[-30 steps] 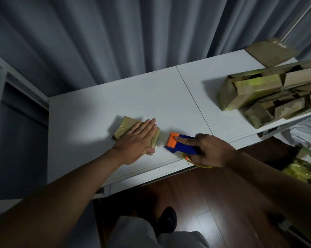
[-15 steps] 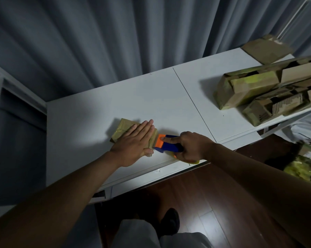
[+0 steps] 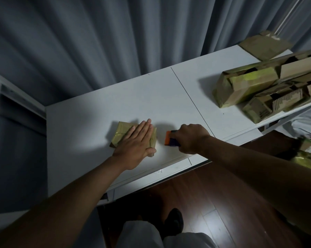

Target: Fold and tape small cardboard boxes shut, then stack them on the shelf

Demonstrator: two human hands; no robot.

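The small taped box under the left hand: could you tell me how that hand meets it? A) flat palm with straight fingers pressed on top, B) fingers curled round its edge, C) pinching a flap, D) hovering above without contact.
A: the left hand lies flat, fingers straight, on the small taped box.

Your left hand (image 3: 136, 141) lies flat, fingers straight and together; your right hand (image 3: 190, 138) is curled in a grip.
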